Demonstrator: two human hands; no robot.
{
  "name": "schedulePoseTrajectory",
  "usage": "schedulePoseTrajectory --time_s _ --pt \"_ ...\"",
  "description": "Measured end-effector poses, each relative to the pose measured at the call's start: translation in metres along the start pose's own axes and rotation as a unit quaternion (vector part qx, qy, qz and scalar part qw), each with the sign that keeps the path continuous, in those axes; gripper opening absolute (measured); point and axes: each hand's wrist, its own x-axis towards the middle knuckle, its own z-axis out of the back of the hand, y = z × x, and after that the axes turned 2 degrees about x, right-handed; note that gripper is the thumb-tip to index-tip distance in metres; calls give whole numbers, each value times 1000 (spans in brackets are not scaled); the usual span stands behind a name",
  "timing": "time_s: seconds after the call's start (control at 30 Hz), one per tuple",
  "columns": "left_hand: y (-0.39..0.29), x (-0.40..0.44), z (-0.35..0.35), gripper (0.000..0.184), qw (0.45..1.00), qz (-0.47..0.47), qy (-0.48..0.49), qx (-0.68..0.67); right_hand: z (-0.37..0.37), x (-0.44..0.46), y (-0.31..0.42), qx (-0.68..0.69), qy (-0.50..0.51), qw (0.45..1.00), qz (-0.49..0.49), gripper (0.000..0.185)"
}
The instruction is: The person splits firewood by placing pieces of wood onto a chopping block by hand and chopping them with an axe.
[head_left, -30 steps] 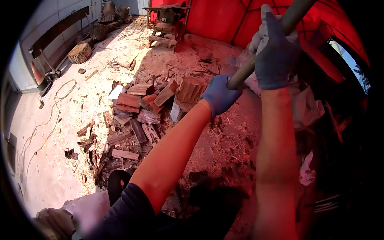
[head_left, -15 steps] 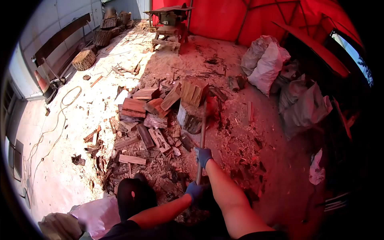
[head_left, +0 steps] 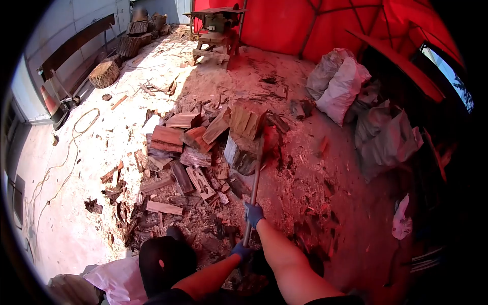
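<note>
My left hand [head_left: 241,251], in a blue glove, is wrapped round the lower end of a long handle [head_left: 254,190]. Higher on the same handle my right hand [head_left: 253,213], gloved too, is closed round it. The handle runs up and away to the right side of a wood block [head_left: 246,122] that rests on a chopping log [head_left: 240,152]. The tool's head at the far end cannot be made out clearly. Left of the log lie split wood pieces [head_left: 166,139], and a flat piece [head_left: 164,207] is nearer to me.
White sacks [head_left: 341,89] and grey sacks [head_left: 387,133] stand at the right. A machine on a stand [head_left: 214,24] is at the back. A round log [head_left: 104,74], a traffic cone [head_left: 50,101] and a cord [head_left: 74,134] are at the left.
One second ago both hands held the handle raised close to the camera. They have come down, with the handle now low and reaching to the log. In the last half second they barely moved.
</note>
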Motion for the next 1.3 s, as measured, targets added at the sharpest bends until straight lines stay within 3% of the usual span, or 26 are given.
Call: schedulePoseTrajectory --time_s 0.07,0.13,0.2,0.27,0.4,0.5,0.6,0.63,0.67,0.7,0.73,0.8,0.83,0.9,0.97,1.0,1.03,1.07,1.1,1.13,1.17,1.23,1.3 --pt "40 34 -4 35 1000 0 10 5 1 2 -7 65 21 997 -27 29" --pt "35 31 3 41 1000 -7 18 15 0 6 -8 88 44 993 -65 28" --pt "23 12 14 37 990 -59 -80 102 -3 7 -2 117 68 986 -100 28" --pt "8 -8 20 38 986 -67 -91 122 -6 -6 8 193 86 970 -120 30" --pt "-11 -39 31 39 976 -140 -110 125 -13 -55 58 180 42 981 -62 31" --pt "-73 -49 51 33 960 -270 -58 52 -26 -135 153 185 48 969 155 24" --pt "-234 -95 75 27 888 -456 42 -40 -43 -256 320 116 64 896 424 24" --pt "-296 -116 88 27 840 -542 38 -18 -49 -297 378 85 70 853 510 23" --pt "-359 -148 102 24 821 -568 52 -24 -58 -333 431 75 98 797 591 19" --pt "-417 -177 114 21 739 -671 -53 16 -68 -367 476 39 54 756 651 18" --pt "-464 -211 129 20 731 -680 -49 10 -67 -377 529 20 90 648 756 17" --pt "-531 -254 156 19 693 -719 -57 14 -111 -457 563 66 26 599 797 25" --pt "-548 -269 171 18 662 -736 -124 73 -121 -455 564 64 23 600 797 25" --pt "-545 -245 187 18 692 -718 -73 22 -139 -450 565 85 63 557 823 26" --pt "-479 -173 189 19 761 -648 -21 -6 -144 -379 504 102 70 669 733 21" --pt "-407 -118 181 19 819 -572 -34 17 -143 -311 452 118 61 747 652 16" --pt "-308 -67 160 16 900 -433 29 -43 -140 -210 365 50 -80 772 629 20" --pt "-169 -1 124 20 919 -392 18 -24 -118 -140 253 1 -101 883 459 21" --pt "-87 -26 90 22 993 -106 53 -15 -97 -72 143 -76 -96 955 271 22" --pt "-48 -29 62 24 999 -50 9 4 -78 -52 93 -116 -36 992 41 28" --pt "-43 -47 67 22 999 15 18 -33 -77 -25 43 -129 -59 989 36 23" --pt "-33 -41 68 21 994 -61 -9 -95 -83 -33 51 -68 -56 995 37 27" --pt "-21 -67 62 22 996 -7 11 -93 -68 -50 29 -50 -41 998 -15 27"
